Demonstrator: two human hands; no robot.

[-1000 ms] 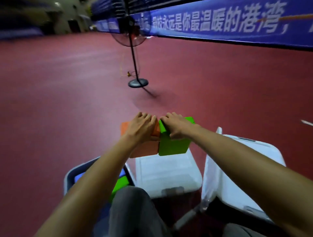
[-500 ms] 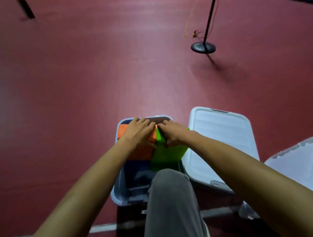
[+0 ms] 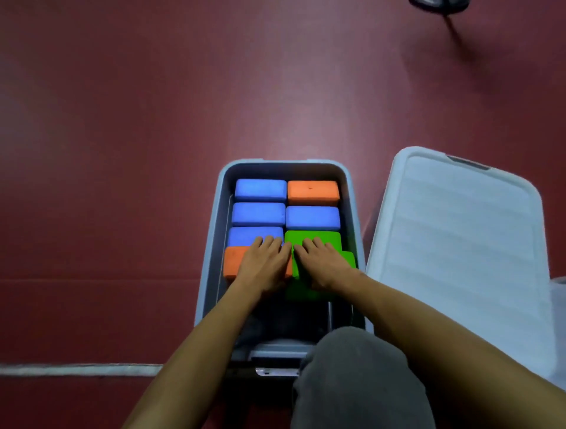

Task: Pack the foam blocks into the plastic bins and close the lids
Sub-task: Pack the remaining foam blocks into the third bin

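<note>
An open grey plastic bin (image 3: 211, 232) stands on the red floor in front of me. Inside stand several foam blocks on edge in two columns: blue blocks (image 3: 260, 190) and an orange block (image 3: 313, 192) at the far end, a green block (image 3: 324, 240) behind them. My left hand (image 3: 265, 268) grips an orange block (image 3: 232, 263) in the left column. My right hand (image 3: 323, 265) grips a green block (image 3: 306, 294) in the right column. Both held blocks stick up above their neighbours. The bin's near end is dark.
A white bin lid (image 3: 459, 245) lies flat on the floor right of the bin. Another white bin's edge (image 3: 559, 306) shows at the far right. My grey-trousered knee (image 3: 358, 382) covers the bin's near right corner. A fan base (image 3: 438, 3) sits at the top right. A white floor line (image 3: 76, 369) runs at the left.
I carried the orange and green blocks from over a closed white bin leftward to the open bin and lowered them into it. My head tilted down.
</note>
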